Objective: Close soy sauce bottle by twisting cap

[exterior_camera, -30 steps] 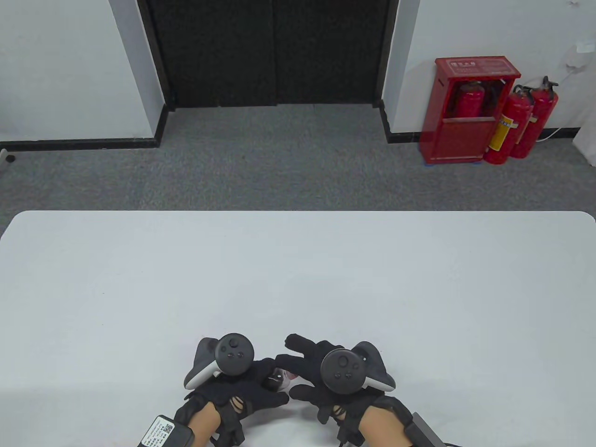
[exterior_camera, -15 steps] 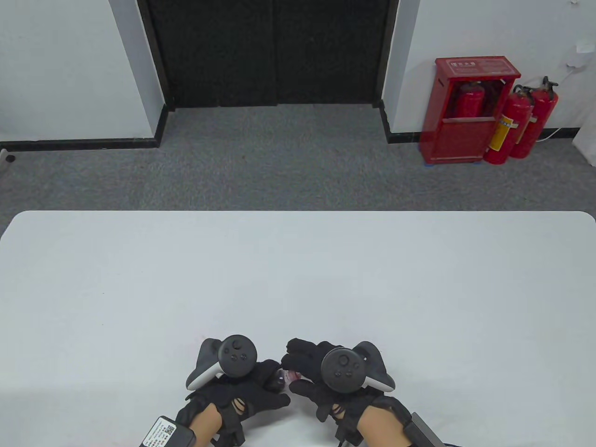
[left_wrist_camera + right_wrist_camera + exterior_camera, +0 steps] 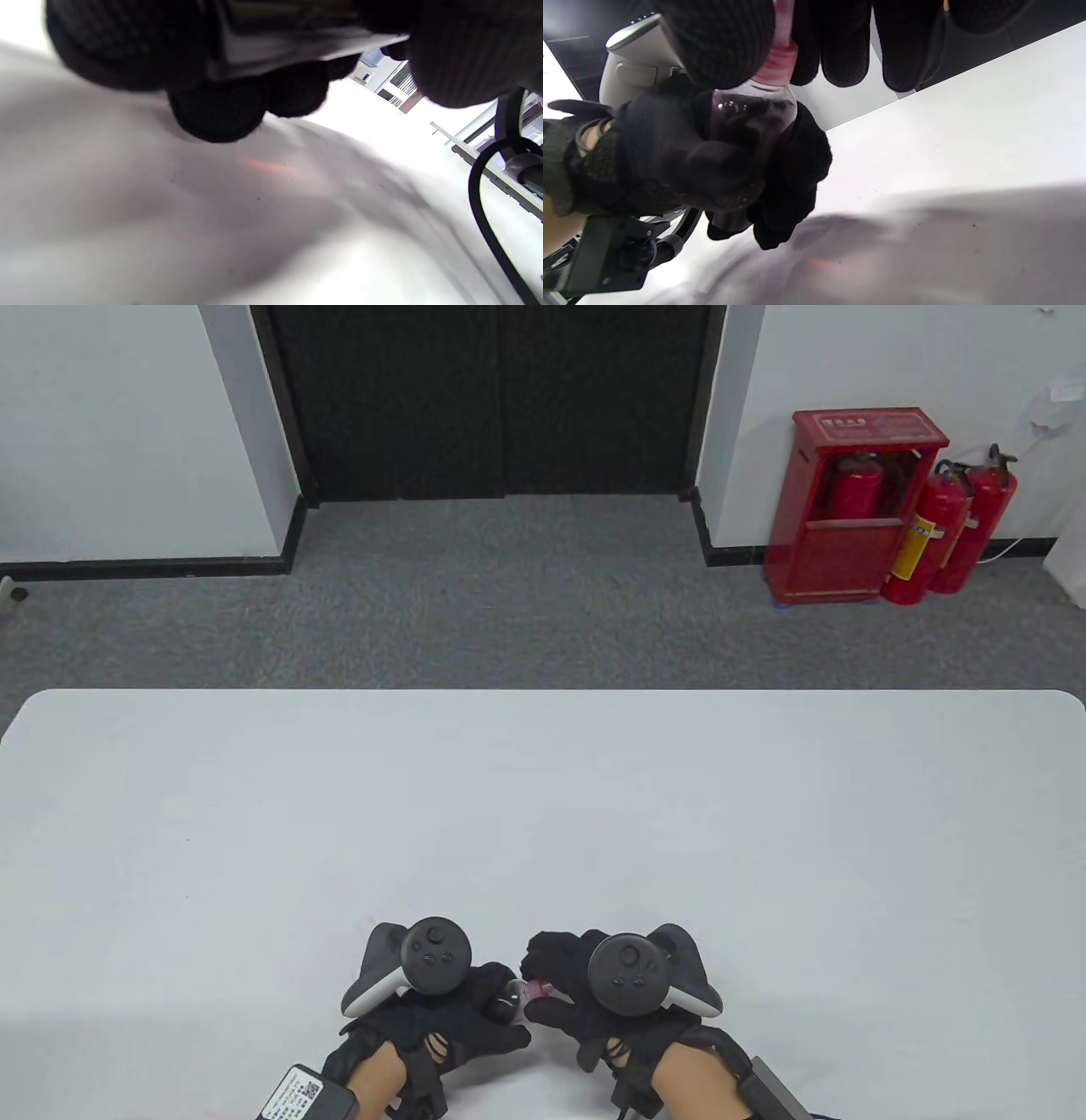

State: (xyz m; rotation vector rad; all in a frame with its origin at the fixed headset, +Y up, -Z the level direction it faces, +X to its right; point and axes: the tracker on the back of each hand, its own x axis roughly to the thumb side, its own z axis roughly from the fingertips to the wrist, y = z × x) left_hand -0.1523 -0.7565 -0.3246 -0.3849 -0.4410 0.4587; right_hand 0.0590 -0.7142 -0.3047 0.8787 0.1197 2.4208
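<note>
Closed tighter, right hand [image 3: 594,993] fingers [image 3: 729,42] grip cap [image 3: 778,63] near table [image 3: 543,814] edge.

Both hands at table [image 3: 543,814] near edge, close together. Left hand [image 3: 441,1027] left, wrapped around soy sauce bottle [image 3: 753,114]. Right hand [image 3: 594,1010] right, fingers [image 3: 721,38] on cap [image 3: 776,63] at bottle's top. Bottle between hands, above tabletop. Beyond table's far edge, right: fire extinguishers [image 3: 950,526] beside cabinet [image 3: 848,509], against wall.
</note>
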